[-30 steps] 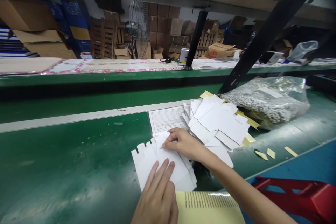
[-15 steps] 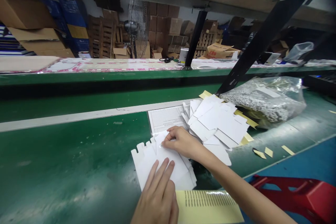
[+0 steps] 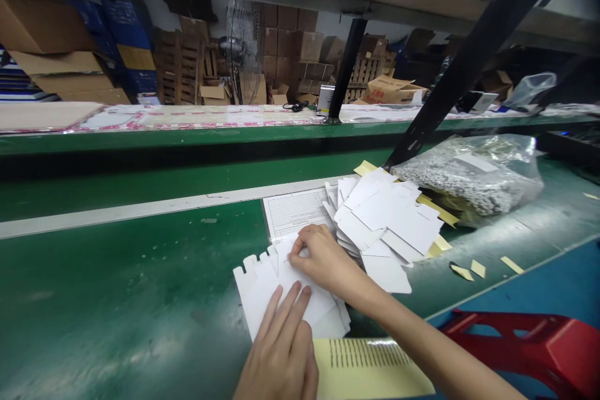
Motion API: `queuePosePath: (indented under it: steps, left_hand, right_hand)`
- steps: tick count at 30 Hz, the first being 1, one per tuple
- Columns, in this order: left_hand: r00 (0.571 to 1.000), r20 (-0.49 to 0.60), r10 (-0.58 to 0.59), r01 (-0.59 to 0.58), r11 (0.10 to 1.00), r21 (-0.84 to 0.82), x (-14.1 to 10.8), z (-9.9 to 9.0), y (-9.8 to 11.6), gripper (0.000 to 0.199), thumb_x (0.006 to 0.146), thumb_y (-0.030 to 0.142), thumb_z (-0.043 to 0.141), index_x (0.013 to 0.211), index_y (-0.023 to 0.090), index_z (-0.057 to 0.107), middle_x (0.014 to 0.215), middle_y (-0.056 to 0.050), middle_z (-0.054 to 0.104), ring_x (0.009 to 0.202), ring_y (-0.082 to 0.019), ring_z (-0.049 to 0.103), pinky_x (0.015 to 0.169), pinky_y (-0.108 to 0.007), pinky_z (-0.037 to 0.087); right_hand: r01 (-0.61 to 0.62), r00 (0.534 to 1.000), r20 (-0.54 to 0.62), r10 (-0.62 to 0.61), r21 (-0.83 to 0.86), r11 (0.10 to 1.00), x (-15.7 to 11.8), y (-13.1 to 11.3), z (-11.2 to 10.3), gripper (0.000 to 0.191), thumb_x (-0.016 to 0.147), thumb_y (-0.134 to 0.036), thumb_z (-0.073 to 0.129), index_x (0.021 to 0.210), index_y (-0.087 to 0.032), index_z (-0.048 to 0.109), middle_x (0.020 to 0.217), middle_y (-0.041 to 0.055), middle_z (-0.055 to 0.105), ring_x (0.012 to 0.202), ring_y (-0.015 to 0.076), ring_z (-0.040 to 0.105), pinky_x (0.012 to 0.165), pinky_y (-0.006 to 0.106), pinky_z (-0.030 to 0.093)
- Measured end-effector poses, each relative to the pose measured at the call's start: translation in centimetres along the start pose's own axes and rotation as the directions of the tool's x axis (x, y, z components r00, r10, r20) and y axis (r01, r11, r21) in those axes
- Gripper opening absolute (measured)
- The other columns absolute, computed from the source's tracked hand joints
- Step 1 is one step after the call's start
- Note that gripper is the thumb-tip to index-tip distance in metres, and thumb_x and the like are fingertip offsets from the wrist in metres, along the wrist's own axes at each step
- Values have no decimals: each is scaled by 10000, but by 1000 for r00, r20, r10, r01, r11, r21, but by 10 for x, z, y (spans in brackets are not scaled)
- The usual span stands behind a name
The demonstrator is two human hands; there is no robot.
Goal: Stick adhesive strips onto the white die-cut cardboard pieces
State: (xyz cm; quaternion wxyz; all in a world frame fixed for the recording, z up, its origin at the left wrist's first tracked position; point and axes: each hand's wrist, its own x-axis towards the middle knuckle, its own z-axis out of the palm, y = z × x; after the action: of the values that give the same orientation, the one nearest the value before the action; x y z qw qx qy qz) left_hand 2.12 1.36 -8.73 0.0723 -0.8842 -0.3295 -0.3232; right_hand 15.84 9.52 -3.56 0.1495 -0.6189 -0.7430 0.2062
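Observation:
A small stack of white die-cut cardboard pieces (image 3: 260, 287) with notched edges lies on the green bench in front of me. My left hand (image 3: 284, 340) rests on the top piece with its fingers stretched out. Over the upper part of that piece, my right hand (image 3: 314, 256) is closed, thumb and forefinger pinched together at the surface. Whatever is between those fingertips is too small to make out. Beside my left hand lies a yellow sheet (image 3: 370, 372) with rows of short dark strips, partly covered by my right forearm.
A loose pile of white cardboard pieces (image 3: 389, 212) spreads to the right, over a printed form (image 3: 290, 206). Behind it sit a clear bag of small grey-white parts (image 3: 473, 181) and a slanted black post (image 3: 450, 94). Yellow scraps (image 3: 478, 269) lie near the edge, above a red stool (image 3: 529, 344).
My right fingertips have shifted very slightly at the same spot on the top piece. The left hand stays where it was, and the view has moved a little.

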Motion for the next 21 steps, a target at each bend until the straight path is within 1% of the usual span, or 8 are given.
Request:
queuePosePath:
  steps: [4,5,8,10,12,14,17,21]
  left_hand:
    - [1000,-5,9,-9,1000,1,0,0,-1,215,713,-6,374,784,138,518,1179,-186,618,1140,-290,577,888,-472,544]
    - [1000,-11,8,-8,1000,1,0,1,-1,216,710,-6,376,785,137,519,1174,-185,621,1137,-290,580,887,-472,545]
    - [999,-33,5,-5,1000,-5,0,3,-1,212,711,-4,380,785,137,520,1157,-179,631,1133,-287,583,897,-473,538]
    - [999,-51,2,-2,1000,-17,-2,3,-2,207,712,-8,380,765,142,512,1168,-181,625,1148,-281,573,924,-468,523]
    - [998,-67,-2,0,999,-36,-4,3,-2,205,711,-19,388,754,142,508,1166,-185,624,1163,-265,564,976,-449,494]
    - [996,-92,-11,6,999,-52,-6,3,-2,210,709,-29,401,774,132,521,1130,-178,636,1166,-240,562,1036,-416,452]
    - [989,-143,-32,22,998,-65,-11,7,-1,214,706,-35,414,789,125,529,1099,-153,637,1177,-213,542,1092,-369,398]
    - [970,-228,-83,70,995,-66,-15,9,5,230,703,-53,386,731,140,508,1130,-122,604,1175,-212,520,1079,-372,390]
  right_hand:
    - [-33,997,-78,26,-89,995,-10,-6,-3,235,888,-264,592,1087,-142,567,1105,64,581,1036,211,564,860,409,490]
    - [-45,995,-95,34,-121,992,-14,-7,-4,243,888,-245,588,1105,-142,555,1118,67,571,1048,215,556,864,412,488]
    - [-98,992,-102,77,-217,971,-26,-4,-2,165,888,-257,586,996,-132,579,1016,50,588,984,199,571,835,397,493]
    - [-141,989,-82,124,-264,954,-34,-1,0,176,881,-294,598,940,-128,585,939,39,598,910,184,589,791,379,505]
    - [-174,985,-59,164,-284,943,-40,2,1,201,876,-317,606,935,-127,588,910,36,604,865,174,599,759,363,512]
    - [-185,983,-43,180,-270,945,-43,3,0,207,879,-329,602,927,-127,591,907,37,608,844,166,601,746,351,512]
    - [-172,985,-29,170,-196,965,-45,2,-5,202,881,-333,597,881,-132,590,881,31,611,826,160,596,738,342,501]
    - [-145,989,-3,145,-27,989,-48,-3,-17,207,884,-335,574,792,-150,563,759,19,621,712,157,597,636,297,476]
